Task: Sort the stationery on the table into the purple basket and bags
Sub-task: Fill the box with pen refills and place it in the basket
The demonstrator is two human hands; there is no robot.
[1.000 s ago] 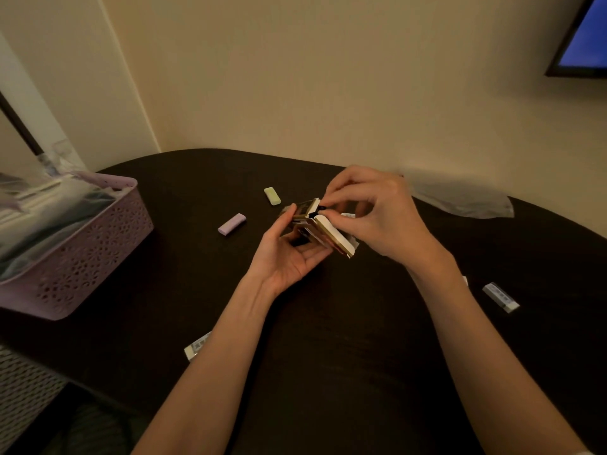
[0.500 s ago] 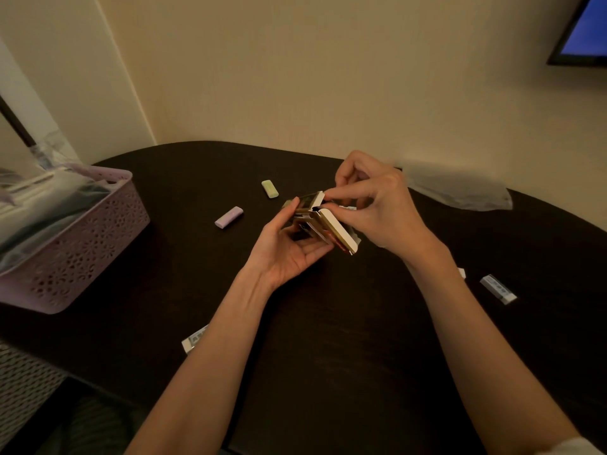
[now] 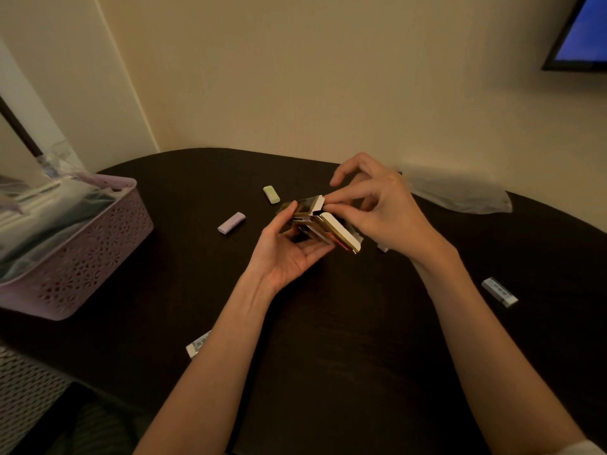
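left hand [image 3: 289,251] cradles a small stack of gold-and-white cardboard boxes [image 3: 323,223] palm-up above the dark table [image 3: 328,356], apparently to steady it; right hand [image 3: 377,208] pinches its top flap. perforated purple plastic basket [image 3: 82,257] sits far left, holding bags.

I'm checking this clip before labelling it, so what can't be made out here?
Head view only:
- Small boxes: print too dim to read; left hand and right hand cover parts.
- Purple basket: contents blurred, cut by the left edge.
- White eraser: partly behind the left forearm.
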